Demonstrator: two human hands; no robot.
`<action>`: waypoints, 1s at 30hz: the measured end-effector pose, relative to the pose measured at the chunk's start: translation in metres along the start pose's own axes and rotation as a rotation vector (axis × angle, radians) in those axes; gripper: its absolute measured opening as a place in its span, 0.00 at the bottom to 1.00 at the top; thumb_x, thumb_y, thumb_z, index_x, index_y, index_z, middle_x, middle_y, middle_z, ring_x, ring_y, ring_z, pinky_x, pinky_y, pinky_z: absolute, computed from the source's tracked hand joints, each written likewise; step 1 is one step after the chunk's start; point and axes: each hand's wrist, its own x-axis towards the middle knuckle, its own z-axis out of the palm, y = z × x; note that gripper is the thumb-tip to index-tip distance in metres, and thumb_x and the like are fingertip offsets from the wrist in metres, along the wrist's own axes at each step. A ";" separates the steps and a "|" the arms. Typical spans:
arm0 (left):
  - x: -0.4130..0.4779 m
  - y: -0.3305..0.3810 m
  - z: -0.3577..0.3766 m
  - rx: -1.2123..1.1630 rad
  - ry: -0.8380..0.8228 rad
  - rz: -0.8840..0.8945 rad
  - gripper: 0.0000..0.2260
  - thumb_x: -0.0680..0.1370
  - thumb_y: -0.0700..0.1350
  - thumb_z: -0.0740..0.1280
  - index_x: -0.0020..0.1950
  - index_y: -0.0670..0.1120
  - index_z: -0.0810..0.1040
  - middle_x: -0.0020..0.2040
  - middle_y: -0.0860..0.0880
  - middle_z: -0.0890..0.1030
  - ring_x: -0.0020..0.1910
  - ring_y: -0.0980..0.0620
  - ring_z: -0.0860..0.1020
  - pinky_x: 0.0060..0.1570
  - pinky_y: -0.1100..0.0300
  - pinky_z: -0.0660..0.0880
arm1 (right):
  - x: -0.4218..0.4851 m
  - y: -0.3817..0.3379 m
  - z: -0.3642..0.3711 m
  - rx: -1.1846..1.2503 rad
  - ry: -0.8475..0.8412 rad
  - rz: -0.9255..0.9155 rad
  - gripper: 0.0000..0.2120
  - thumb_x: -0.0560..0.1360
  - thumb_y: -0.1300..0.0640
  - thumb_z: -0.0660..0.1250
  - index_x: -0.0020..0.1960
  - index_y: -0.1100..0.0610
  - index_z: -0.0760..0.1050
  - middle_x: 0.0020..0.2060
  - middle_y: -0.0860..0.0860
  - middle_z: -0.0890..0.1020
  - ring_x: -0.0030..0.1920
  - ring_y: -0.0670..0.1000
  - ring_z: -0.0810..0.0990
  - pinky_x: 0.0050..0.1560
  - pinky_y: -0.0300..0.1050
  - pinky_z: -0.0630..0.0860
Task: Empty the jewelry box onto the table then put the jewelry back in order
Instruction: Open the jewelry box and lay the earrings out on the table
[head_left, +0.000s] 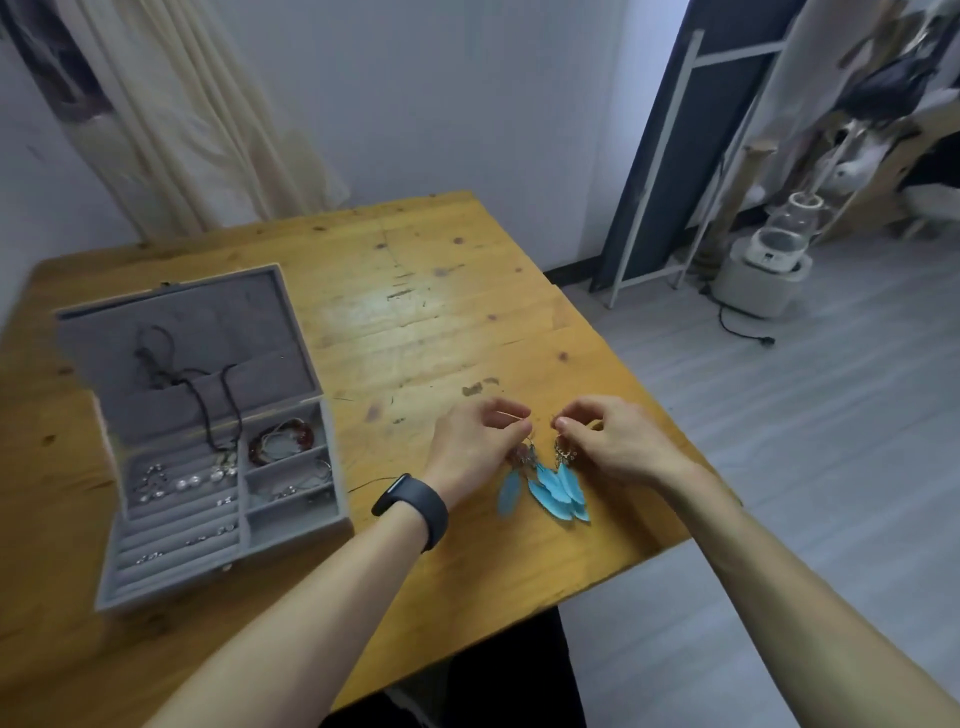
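Left hand and right hand each pinched a feather earring's hook over the desk; best separated gently to avoid tangling.

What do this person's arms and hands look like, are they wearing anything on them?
Both forearms are bare, with no sleeves in view. The left hand has a dark band on its wrist, wide and smooth with a rounded oblong body, like a fitness tracker. The right hand and its wrist carry nothing: no gloves, and no rings that can be made out.
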 end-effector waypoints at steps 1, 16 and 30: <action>0.003 -0.002 0.000 0.042 0.019 0.027 0.06 0.76 0.47 0.74 0.52 0.51 0.84 0.43 0.54 0.86 0.38 0.64 0.83 0.38 0.71 0.76 | 0.003 -0.001 0.001 -0.014 0.012 -0.016 0.06 0.80 0.47 0.65 0.50 0.46 0.81 0.45 0.42 0.84 0.45 0.42 0.79 0.47 0.40 0.75; 0.022 -0.023 0.008 0.369 0.237 0.158 0.04 0.76 0.54 0.72 0.49 0.58 0.85 0.53 0.57 0.79 0.58 0.56 0.71 0.53 0.60 0.72 | 0.020 0.005 0.022 -0.167 0.269 -0.077 0.10 0.77 0.42 0.66 0.52 0.43 0.84 0.45 0.41 0.80 0.45 0.44 0.79 0.45 0.46 0.78; 0.004 -0.037 0.002 0.532 0.306 0.350 0.10 0.76 0.57 0.70 0.55 0.58 0.83 0.54 0.55 0.79 0.57 0.53 0.75 0.50 0.55 0.76 | -0.003 0.012 0.038 -0.046 0.462 -0.170 0.08 0.78 0.52 0.68 0.55 0.50 0.84 0.47 0.44 0.82 0.46 0.45 0.77 0.46 0.42 0.78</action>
